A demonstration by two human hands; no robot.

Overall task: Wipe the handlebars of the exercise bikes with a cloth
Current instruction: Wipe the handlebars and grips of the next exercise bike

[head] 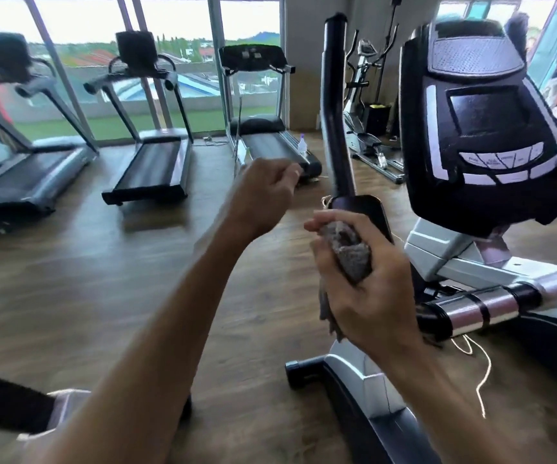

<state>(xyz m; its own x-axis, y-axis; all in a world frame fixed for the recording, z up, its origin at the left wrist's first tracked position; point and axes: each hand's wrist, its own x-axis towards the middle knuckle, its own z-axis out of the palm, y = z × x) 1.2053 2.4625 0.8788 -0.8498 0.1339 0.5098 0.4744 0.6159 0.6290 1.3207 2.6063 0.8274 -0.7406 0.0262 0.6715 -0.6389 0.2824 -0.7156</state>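
A tall black handlebar [335, 105] of the exercise machine rises in front of me, left of its black console [481, 122]. My right hand [367, 289] grips a grey cloth [350, 252] that is wrapped round the lower end of that black bar. The cloth's loose tail hangs below my palm. My left hand [263, 192] hovers in the air to the left of the bar, blurred, with its fingers loosely curled and nothing in it. A chrome grip [481, 306] with black bands sticks out lower right.
Three treadmills [156, 169] stand along the windows at the back. A water bottle [301, 145] sits on the rightmost one. Another elliptical machine [367, 105] stands by the far wall. A white cord [481, 373] lies on the wood floor under the machine's frame [364, 380].
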